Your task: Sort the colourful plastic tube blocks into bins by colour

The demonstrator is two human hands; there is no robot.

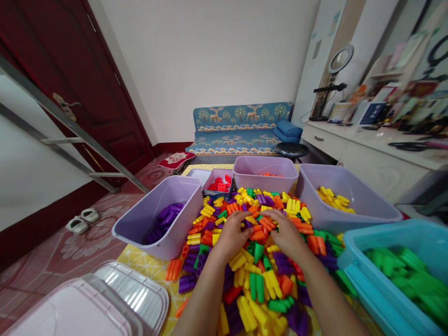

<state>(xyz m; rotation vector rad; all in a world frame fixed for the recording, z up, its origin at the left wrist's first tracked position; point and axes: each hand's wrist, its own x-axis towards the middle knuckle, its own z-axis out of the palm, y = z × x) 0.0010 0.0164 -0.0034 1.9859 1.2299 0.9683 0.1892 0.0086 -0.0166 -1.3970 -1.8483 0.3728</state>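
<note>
A heap of plastic tube-shaped building pieces (257, 284) in yellow, orange, purple, green and red covers the table's middle. My left hand (235, 233) reaches into it, fingers curved and thumb apart, close to an orange piece (258, 233). Beside it, my right hand (285, 232) has its fingers and thumb around another orange tube piece (268, 223). Both hands are near the heap's centre, a small gap between them. Parts of the fingertips are hidden among the pieces.
Around the heap stand a bin of purple pieces (191, 191), a small box of red ones (207, 190), a bin with orange (266, 163), one with yellow (360, 210) and a blue bin of green (364, 275). Lids (140, 289) lie at the left. A patterned sofa (241, 135) stands behind.
</note>
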